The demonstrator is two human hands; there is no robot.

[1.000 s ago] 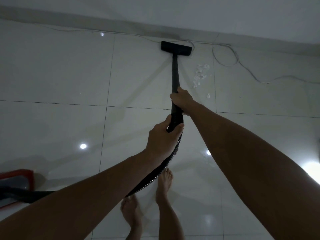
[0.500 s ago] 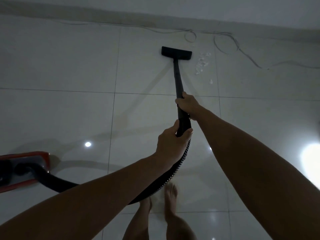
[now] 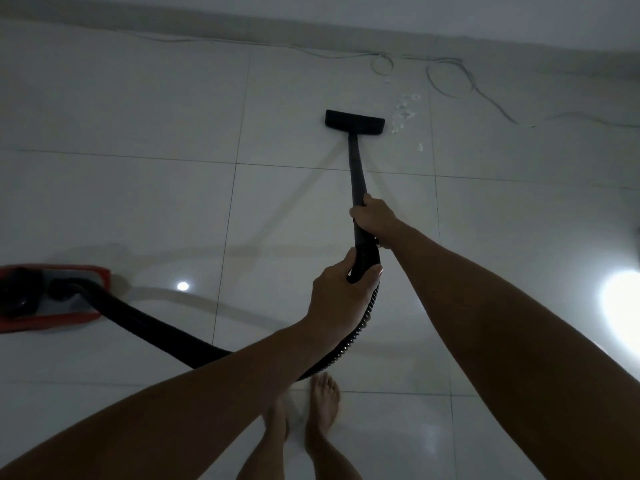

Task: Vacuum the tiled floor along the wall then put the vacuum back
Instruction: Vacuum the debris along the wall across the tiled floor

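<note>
The vacuum wand (image 3: 356,174) is gripped by both hands: the right hand (image 3: 372,216) is wrapped around the tube partway down, and the left hand (image 3: 337,296) is closed around the ribbed handle end, where the hose (image 3: 145,323) joins. The floor nozzle (image 3: 355,122) is seen flat on the tiled floor (image 3: 138,202), some way out from the wall (image 3: 485,19) rather than against it. The sweep is judged to be in its middle: a scatter of white debris (image 3: 403,112) is left just to the right of the nozzle, not yet picked up, and the return of the machine has not been started. The red vacuum body (image 3: 86,275) is seen at the left edge, linked by the hose curving beneath the left forearm. A thin cable (image 3: 450,77) is looped along the skirting close to the debris and could be caught by the nozzle. Bare feet (image 3: 323,400) are placed near the hose, which could be stepped on
</note>
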